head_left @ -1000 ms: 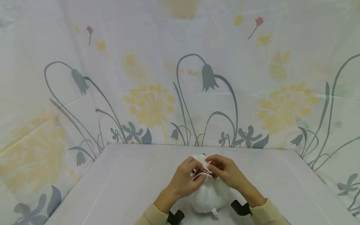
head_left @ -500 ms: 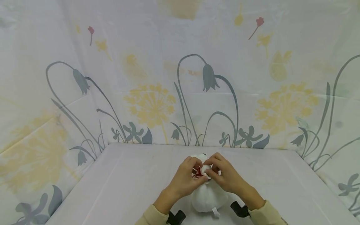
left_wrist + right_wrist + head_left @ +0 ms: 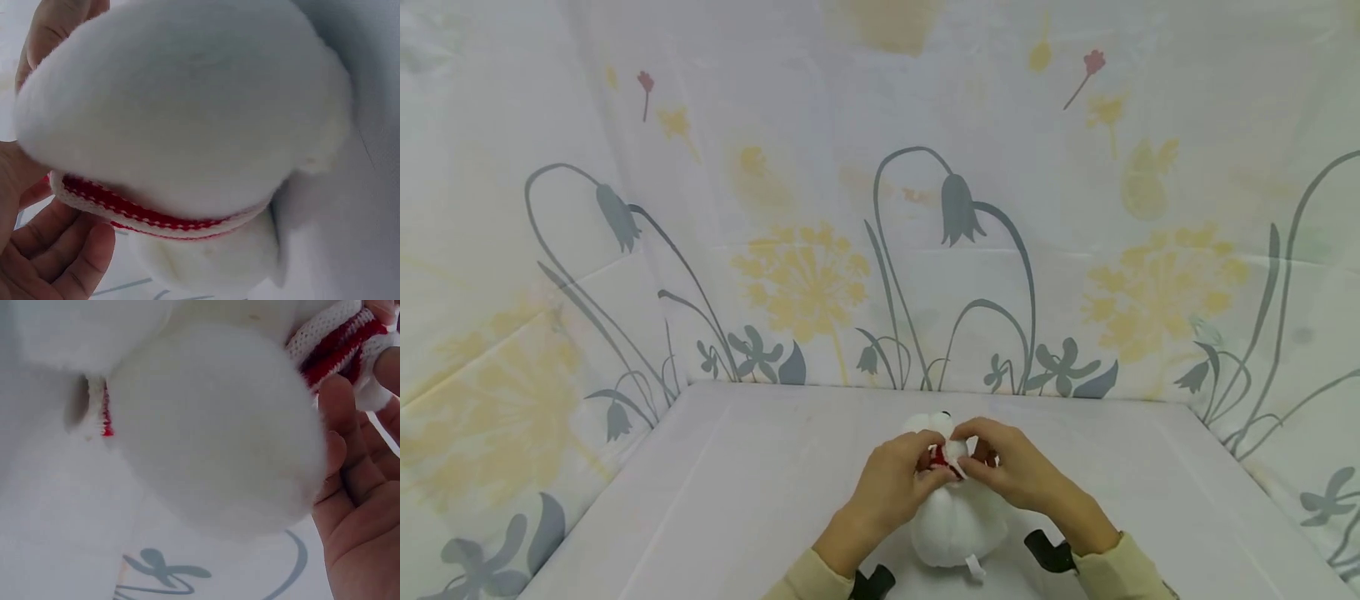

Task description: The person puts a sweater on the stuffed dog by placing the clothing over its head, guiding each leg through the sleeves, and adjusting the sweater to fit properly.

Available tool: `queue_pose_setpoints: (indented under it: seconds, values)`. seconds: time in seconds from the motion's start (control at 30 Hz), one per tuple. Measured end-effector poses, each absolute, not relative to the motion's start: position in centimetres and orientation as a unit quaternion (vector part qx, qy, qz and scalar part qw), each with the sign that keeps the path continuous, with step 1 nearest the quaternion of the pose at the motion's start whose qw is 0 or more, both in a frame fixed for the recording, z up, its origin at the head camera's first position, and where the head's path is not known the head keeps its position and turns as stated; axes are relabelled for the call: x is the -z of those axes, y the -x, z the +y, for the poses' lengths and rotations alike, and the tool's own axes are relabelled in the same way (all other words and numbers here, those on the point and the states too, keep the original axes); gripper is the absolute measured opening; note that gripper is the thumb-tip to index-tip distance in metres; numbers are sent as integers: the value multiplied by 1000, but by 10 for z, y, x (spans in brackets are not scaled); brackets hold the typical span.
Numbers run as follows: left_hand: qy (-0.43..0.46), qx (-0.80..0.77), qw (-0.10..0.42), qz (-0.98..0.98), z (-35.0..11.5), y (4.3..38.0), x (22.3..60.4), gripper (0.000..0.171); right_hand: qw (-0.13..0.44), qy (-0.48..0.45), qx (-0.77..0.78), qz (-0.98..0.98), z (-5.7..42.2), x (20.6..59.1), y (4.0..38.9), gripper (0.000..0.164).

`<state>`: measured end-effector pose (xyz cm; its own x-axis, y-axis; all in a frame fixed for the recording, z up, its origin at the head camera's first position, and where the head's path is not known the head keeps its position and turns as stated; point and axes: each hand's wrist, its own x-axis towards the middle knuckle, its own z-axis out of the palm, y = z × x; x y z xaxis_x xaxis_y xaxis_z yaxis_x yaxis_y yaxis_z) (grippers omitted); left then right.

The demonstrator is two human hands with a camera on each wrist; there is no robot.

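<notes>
A white plush toy (image 3: pixel 958 529) stays on the table between my hands, its rounded underside and small white tag (image 3: pixel 975 568) towards me. Round its neck runs a red and white knitted scarf (image 3: pixel 156 215). My left hand (image 3: pixel 891 479) pinches the scarf between thumb and fingers on the left of the neck. On the other side, my right hand (image 3: pixel 1018 467) has thumb and fingertips on a white end of it. Bunched red and white knit (image 3: pixel 340 347) shows by the fingers in the right wrist view. The hands partly hide the toy's head.
The white-covered table (image 3: pixel 760 467) reaches back to a flower-printed cloth (image 3: pixel 820 183) hanging behind and at the sides. Black wrist mounts (image 3: pixel 1048 552) sit at both cuffs, beside the toy.
The fingers have shifted around the scarf at the neck. More red knit shows between the hands than a second ago, and my right hand has shifted slightly. The toy's body stays in place.
</notes>
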<state>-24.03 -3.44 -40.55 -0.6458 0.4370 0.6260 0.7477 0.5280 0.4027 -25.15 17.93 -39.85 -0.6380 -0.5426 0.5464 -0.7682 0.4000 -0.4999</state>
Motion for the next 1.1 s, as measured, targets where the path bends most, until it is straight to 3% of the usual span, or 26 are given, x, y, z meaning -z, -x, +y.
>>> queue_pose_setpoints:
  seconds: [0.13,0.53,0.73,0.93,1.1]
  values:
    - [367,344,232,-832,-34,240,407,34,144,-382,-381,-829,178,400,251,23]
    - [392,366,200,-820,-34,243,405,33,198,-333,-411,-825,167,401,247,21]
    - [360,352,151,-851,-40,248,406,41,146,-253,-475,-830,163,381,236,15]
    - [321,343,117,-875,-46,254,410,39,124,-225,-542,-800,165,397,249,12]
    - [321,362,144,-863,-48,257,412,38,122,-252,-487,-827,157,377,233,18]
